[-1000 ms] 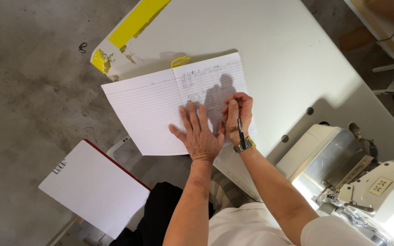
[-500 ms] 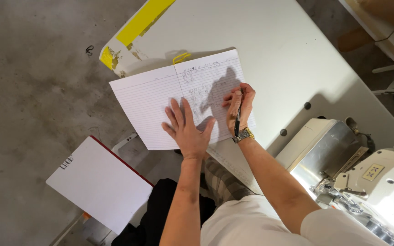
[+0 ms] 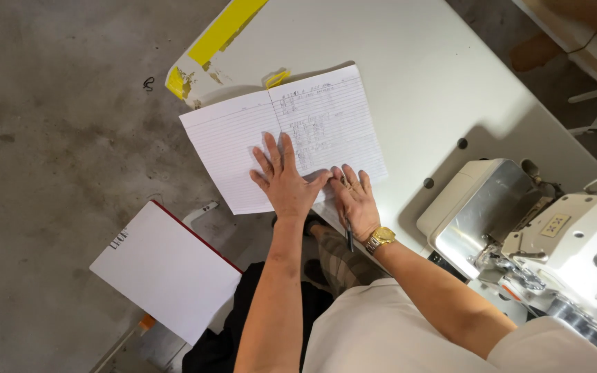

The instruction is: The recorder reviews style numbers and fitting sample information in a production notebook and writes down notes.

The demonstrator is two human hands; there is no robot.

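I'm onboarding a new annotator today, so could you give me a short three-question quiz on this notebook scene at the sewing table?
1. True or false: the left hand lies flat on the open lined notebook.
2. What does the right hand hold? A) scissors B) a dark pen C) a ruler
3. Which thing stands at the right end of the white table?

Key
1. True; its fingers are spread on the page.
2. B; the pen sticks out below the hand, beside the gold wristwatch.
3. A white sewing machine.
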